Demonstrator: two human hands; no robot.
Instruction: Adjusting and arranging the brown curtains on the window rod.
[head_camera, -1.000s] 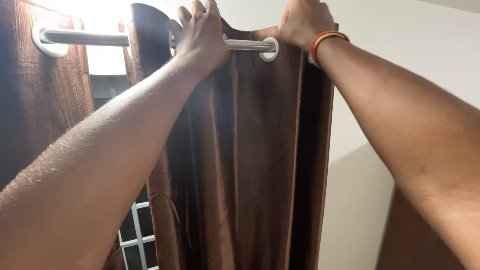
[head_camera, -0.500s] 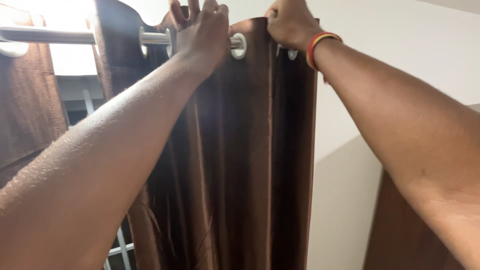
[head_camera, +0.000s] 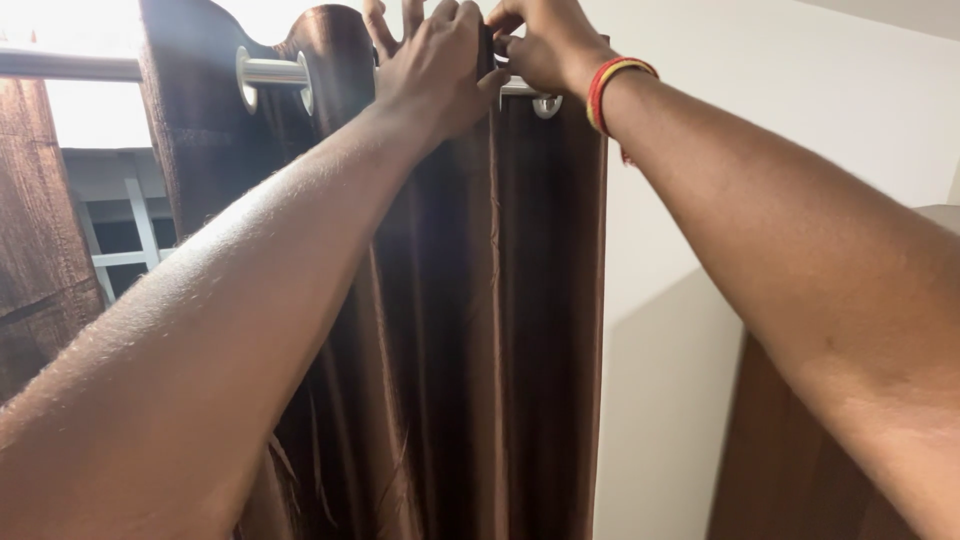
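A dark brown curtain (head_camera: 480, 330) with silver eyelet rings hangs in folds from a white metal rod (head_camera: 270, 72). Both my arms reach up to its top edge. My left hand (head_camera: 430, 60) presses against the curtain's top fold with its fingers spread upward. My right hand (head_camera: 545, 40), with a red and orange band on the wrist, pinches the top edge of the curtain right beside the left hand, near an eyelet ring (head_camera: 546, 104). The rod is hidden behind the hands there.
A second brown curtain panel (head_camera: 40, 250) hangs at the far left. Between the panels shows a bright window with white bars (head_camera: 120, 230). A pale wall (head_camera: 760, 130) lies to the right, with a brown wooden surface (head_camera: 780, 460) at the lower right.
My hands have come close together at the top of the curtain. The view has shifted so the curtain sits further right, and another eyelet on the rod shows at the left.
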